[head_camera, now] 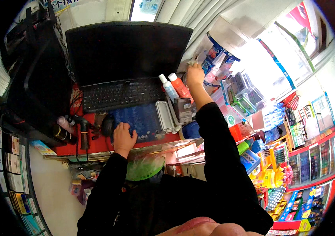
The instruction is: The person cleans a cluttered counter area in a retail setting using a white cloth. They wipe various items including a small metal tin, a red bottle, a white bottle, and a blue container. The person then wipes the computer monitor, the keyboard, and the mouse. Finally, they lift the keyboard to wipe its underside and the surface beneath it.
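My left hand (124, 140) rests palm down on the front edge of the dark blue mouse pad (138, 121), thumb apart from the fingers. Just left of it stands a black computer mouse (107, 125). My right hand (195, 75) reaches past the monitor's right side, its fingers closed on a small whitish wad (191, 62), perhaps tissue or cloth. Below that hand an orange bottle (180, 87) and a white bottle (169, 87) lean in a holder beside a dark box (182, 109). A white shallow tray (164, 116) lies on the pad.
A black monitor (129, 50) rises behind a black keyboard (123, 93). On the left are a black computer case (37, 88) and a handheld scanner (83, 132). Clear plastic containers (220, 59) crowd the right, with shelves of goods (311, 162) beyond. A green fan-like item (145, 169) sits below the desk.
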{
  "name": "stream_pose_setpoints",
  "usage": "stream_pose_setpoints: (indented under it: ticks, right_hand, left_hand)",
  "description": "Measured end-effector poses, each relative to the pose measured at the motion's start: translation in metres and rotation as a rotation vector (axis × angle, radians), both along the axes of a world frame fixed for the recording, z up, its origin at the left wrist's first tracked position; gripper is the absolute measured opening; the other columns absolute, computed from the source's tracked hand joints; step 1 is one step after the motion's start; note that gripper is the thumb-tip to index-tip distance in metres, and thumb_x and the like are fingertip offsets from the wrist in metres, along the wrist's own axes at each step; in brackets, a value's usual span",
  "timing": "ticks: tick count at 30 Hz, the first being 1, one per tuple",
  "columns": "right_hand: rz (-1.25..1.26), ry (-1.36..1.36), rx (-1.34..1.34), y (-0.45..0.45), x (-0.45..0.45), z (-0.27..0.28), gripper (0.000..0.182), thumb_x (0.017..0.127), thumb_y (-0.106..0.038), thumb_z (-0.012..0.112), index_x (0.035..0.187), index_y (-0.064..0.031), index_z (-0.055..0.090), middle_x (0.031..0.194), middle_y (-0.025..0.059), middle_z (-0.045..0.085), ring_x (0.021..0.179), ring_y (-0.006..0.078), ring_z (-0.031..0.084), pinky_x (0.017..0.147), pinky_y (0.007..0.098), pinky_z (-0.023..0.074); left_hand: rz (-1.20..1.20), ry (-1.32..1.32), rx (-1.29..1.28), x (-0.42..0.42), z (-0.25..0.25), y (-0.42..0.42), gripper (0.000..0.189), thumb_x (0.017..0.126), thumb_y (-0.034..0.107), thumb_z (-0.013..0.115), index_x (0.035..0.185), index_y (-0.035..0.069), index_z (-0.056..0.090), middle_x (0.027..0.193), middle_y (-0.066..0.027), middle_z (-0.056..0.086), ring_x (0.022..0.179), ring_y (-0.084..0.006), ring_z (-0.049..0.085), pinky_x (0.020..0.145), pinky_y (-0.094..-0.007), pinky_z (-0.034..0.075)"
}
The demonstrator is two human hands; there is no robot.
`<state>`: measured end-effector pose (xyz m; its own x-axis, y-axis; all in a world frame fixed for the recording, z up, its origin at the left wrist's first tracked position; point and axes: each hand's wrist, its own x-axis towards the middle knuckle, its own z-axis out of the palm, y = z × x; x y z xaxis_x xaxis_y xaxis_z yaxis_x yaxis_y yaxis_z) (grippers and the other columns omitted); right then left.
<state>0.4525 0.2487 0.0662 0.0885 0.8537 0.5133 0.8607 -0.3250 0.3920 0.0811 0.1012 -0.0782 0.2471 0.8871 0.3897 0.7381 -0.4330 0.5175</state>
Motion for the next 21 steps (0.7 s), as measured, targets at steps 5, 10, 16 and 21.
stream_pose_setpoints:
  ticks: [5,10,16,21]
  right_hand:
    - [0.033,0.456,-0.063,-0.035,-0.023,0.040,0.027,0.086,-0.017,0.065,0.112,-0.0110,0.068,0.104,0.0145,0.069,0.095,0.0328,0.067,0.083,0.0396,0.0545]
    - [0.371,1.296,0.072,-0.066,-0.011,0.030,0.045,0.084,-0.028,0.074,0.122,-0.0057,0.062,0.109,0.0160,0.070,0.100,0.0273,0.068,0.088,0.0363,0.0527]
    - [0.744,2.507,0.283,-0.186,-0.059,0.041,0.031,0.096,-0.027,0.059,0.121,-0.0075,0.059,0.110,0.0092,0.067,0.098,0.0239,0.066,0.085,0.0392,0.0546]
    - [0.796,3.041,0.720,-0.289,-0.067,-0.014,0.040,0.093,-0.041,0.051,0.120,-0.0121,0.060,0.118,0.0115,0.063,0.113,0.0310,0.057,0.099,0.0576,0.0426]
  left_hand:
    - [0.025,-0.003,0.027,0.000,0.003,-0.002,0.027,0.083,0.022,0.066,0.097,0.003,0.053,0.097,-0.0162,0.054,0.097,-0.0373,0.054,0.086,-0.0474,0.043]
    - [-0.030,-0.025,-0.022,0.006,0.009,-0.005,0.027,0.084,0.022,0.066,0.097,0.003,0.054,0.097,-0.0161,0.054,0.097,-0.0371,0.055,0.086,-0.0469,0.044]
    - [0.022,0.005,0.053,-0.005,-0.007,-0.004,0.026,0.084,0.022,0.066,0.096,0.003,0.053,0.096,-0.0148,0.054,0.096,-0.0360,0.055,0.085,-0.0460,0.044]
    - [-0.006,0.017,0.075,-0.002,-0.011,-0.003,0.025,0.084,0.021,0.066,0.096,0.003,0.053,0.097,-0.0147,0.054,0.096,-0.0361,0.055,0.083,-0.0461,0.044]
